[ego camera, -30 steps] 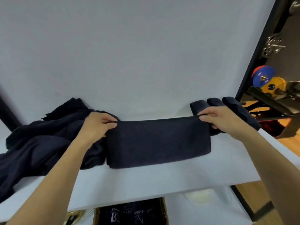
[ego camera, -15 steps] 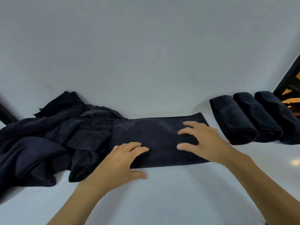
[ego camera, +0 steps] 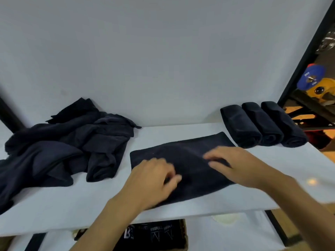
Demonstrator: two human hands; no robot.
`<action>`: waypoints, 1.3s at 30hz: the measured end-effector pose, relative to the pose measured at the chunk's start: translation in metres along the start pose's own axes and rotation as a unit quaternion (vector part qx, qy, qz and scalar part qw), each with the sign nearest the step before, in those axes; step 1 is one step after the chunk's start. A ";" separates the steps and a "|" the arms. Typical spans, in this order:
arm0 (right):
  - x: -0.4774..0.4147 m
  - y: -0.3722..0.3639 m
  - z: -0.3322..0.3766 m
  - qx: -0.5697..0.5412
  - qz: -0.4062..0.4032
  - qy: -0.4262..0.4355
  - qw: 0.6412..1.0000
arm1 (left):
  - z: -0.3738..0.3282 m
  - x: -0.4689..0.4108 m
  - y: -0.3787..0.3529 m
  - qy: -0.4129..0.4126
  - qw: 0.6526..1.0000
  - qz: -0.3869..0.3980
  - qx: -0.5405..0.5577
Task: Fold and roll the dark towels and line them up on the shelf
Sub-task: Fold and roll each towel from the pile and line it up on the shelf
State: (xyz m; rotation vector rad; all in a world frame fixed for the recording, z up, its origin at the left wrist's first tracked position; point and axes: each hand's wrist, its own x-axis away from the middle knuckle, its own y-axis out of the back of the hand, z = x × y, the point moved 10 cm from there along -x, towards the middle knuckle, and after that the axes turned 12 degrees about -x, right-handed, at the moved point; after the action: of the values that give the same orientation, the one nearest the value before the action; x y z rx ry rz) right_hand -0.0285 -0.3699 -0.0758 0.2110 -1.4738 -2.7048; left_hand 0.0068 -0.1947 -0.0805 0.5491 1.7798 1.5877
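Below the shelf edge: a dark box (ego camera: pixel 155 234) with pale lettering, seen upside down and blurred. I can make out a large "B" and what may be "FITNESS"; I would not swear to either.

My left hand (ego camera: pixel 152 180): resting on the near left part of the folded towel (ego camera: pixel 183 160), fingers curled down onto the cloth. The grip looks loosely closed, pressing or pinching the fabric; I cannot tell whether it has any of it lifted.

My right hand (ego camera: pixel 233 165): fingers spread and flat on the right half of the same towel, open, pressing down and holding nothing.

Folded towel: one long dark band lying flat and slightly askew on the white shelf (ego camera: pixel 63 201), between the heap and the finished rolls.

Step in hand, as I judge it: folding done, flattening under way, rolling not yet begun. The next move calls for catching one short end, turning it over tightly and keeping the edges square as it rolls.

Unfolded towels (ego camera: pixel 59 142): a rumpled dark heap at left, near the wall.

Rolled towels (ego camera: pixel 262 125): three, side by side and touching, at the far right; no labels visible.

Beyond the shelf, right: blue and yellow weight plates (ego camera: pixel 315 82), markings too small to read.
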 end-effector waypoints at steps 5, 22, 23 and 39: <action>-0.055 -0.071 -0.015 0.048 0.065 -0.042 0.996 | 0.007 -0.038 -0.074 0.076 0.987 0.121 -0.068; -0.078 0.014 -0.097 -0.050 0.041 -0.209 0.976 | 0.081 -0.018 0.012 0.036 0.977 -0.104 -0.185; -0.066 0.015 -0.094 -0.073 0.029 -0.227 0.971 | 0.097 -0.032 0.017 0.072 0.969 -0.105 -0.212; 0.058 -0.017 -0.069 -0.177 -0.134 -0.314 0.923 | -0.083 0.070 -0.014 -0.172 0.973 -0.129 -0.088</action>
State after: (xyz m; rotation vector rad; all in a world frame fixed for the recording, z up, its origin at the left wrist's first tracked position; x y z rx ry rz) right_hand -0.0759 -0.4245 -0.1324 -0.5640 -1.0565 -3.4019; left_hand -0.0985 -0.2049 -0.1064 0.4552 1.3767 1.3603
